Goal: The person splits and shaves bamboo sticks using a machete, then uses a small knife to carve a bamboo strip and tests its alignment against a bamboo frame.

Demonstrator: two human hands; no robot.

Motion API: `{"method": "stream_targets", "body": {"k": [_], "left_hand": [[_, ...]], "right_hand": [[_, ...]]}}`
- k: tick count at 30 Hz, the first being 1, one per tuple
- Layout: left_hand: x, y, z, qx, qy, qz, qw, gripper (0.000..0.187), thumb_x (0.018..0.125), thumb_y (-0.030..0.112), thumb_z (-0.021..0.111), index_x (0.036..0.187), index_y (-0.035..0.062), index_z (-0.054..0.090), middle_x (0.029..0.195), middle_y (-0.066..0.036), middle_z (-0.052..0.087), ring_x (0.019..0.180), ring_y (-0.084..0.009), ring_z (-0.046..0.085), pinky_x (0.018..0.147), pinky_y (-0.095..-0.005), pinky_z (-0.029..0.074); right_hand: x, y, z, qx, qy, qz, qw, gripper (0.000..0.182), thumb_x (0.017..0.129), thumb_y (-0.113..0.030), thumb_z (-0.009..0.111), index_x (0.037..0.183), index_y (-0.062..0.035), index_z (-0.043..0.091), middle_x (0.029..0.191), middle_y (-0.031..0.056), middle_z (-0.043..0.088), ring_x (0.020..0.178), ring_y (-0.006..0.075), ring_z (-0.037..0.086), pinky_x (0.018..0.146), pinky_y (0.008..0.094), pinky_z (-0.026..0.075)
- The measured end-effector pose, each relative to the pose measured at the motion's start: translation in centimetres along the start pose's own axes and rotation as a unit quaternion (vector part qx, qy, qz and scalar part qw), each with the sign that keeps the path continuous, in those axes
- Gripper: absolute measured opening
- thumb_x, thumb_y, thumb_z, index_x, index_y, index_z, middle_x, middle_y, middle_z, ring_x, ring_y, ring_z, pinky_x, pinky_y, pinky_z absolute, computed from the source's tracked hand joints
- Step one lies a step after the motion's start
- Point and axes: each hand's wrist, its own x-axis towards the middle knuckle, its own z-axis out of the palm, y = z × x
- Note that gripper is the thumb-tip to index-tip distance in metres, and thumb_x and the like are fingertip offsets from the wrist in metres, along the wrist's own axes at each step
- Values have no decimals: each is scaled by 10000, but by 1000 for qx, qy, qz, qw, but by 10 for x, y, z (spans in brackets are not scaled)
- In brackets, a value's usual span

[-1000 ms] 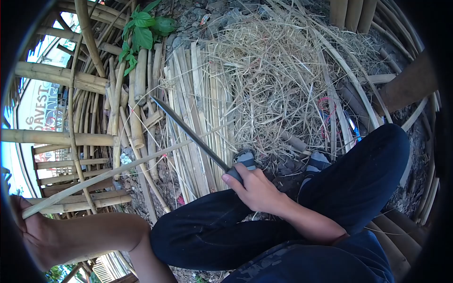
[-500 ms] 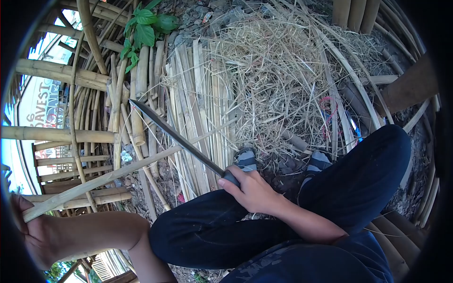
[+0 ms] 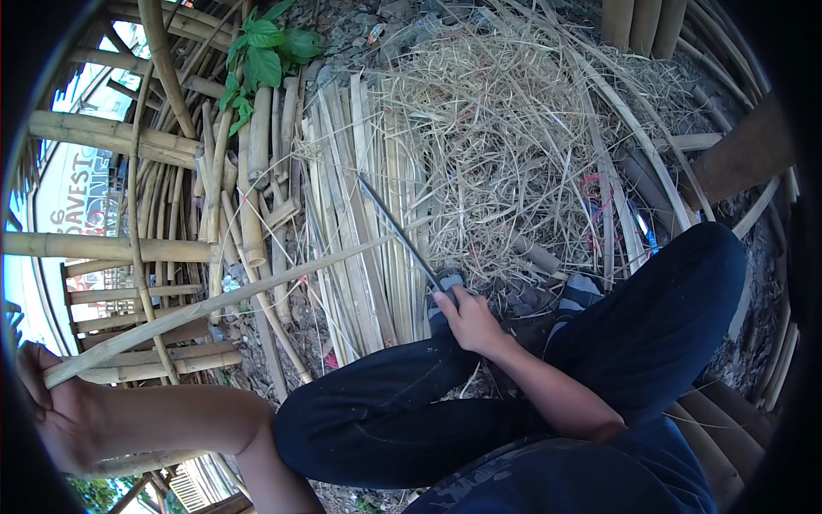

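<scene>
At the lower left, my left hand [image 3: 53, 403] is wrapped round the near end of a long split bamboo strip [image 3: 223, 298]. The strip slants up to the right, over a row of pale bamboo strips [image 3: 330, 171] lying on the ground. My right hand [image 3: 469, 321] grips the handle of a long-bladed knife [image 3: 398, 230] near my bent knee. Its blade points up and to the left, and crosses near the strip's far end.
Bamboo shavings [image 3: 505, 128] are heaped beyond my feet. A bamboo frame [image 3: 111, 137] stands at the left, with a green plant [image 3: 261, 51] beside it. At the right is a brown post or limb [image 3: 745, 158], unclear which.
My right hand has moved right and slightly up with the knife, and the blade has swung to a steeper angle near the strip's far end. My left hand still holds the strip.
</scene>
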Motion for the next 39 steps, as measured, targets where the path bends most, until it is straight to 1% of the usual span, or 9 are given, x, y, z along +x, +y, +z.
{"method": "stream_targets", "body": {"k": [5,9,12,15,18,23,26,31,39], "left_hand": [[3,-11,9,9,51,-14,999,252,935,146,349,715,35,402,524,-14,294,374,-92,230,395,-237,224],[6,-13,8,42,-4,-15,999,248,917,133,406,679,63,401,524,-7,298,370,-94,242,394,-234,229],[11,-8,-7,56,26,-13,998,257,894,127,460,649,79,405,529,-9,303,377,-96,245,403,-237,238],[13,1,-26,29,70,-125,989,274,841,161,484,594,114,375,530,8,302,410,-103,281,443,-238,258],[11,-14,-11,26,37,-41,998,259,895,130,485,652,62,428,546,-21,336,391,-104,252,452,-267,309],[1,-52,45,-26,113,-21,993,439,1074,395,297,776,102,433,564,33,312,398,-81,247,286,-205,221],[1,-46,48,-30,124,-30,991,441,1066,418,321,765,109,414,555,39,304,395,-82,224,287,-203,212],[7,-52,53,-30,153,-22,988,430,1068,406,318,756,121,398,551,43,304,391,-77,226,286,-202,213],[7,-54,49,-54,153,-34,986,432,1067,405,321,733,138,383,538,53,304,379,-75,225,278,-208,225]], "right_hand": [[7,10,5,-64,80,2,995,489,991,-451,503,1153,9,545,803,315,636,882,503,631,793,523,505],[-16,-21,-13,-1,-66,-74,995,519,998,-478,461,1215,-13,532,814,318,633,893,500,634,811,521,496],[-3,24,4,-49,37,43,997,515,1006,-474,441,1213,-14,542,863,314,649,925,502,629,856,521,496],[-1,16,-17,-77,3,101,992,531,1006,-481,439,1220,-3,527,929,342,642,962,496,624,873,521,492],[-21,-9,-23,-36,-29,71,996,525,1009,-486,437,1146,10,540,947,354,613,1072,526,546,949,521,428],[-28,10,-25,-27,-70,72,995,533,1013,-469,427,1187,27,518,964,364,629,980,528,604,883,542,474],[-18,31,-22,-116,34,88,989,562,1016,-472,417,1174,56,529,842,353,639,903,538,625,855,563,481],[-48,-11,-37,-74,-62,96,991,564,1014,-496,418,1123,45,533,874,336,630,921,538,590,883,534,466],[-42,13,-28,-104,26,100,989,588,1017,-471,414,1160,86,533,893,355,639,944,547,605,876,551,485]]}}
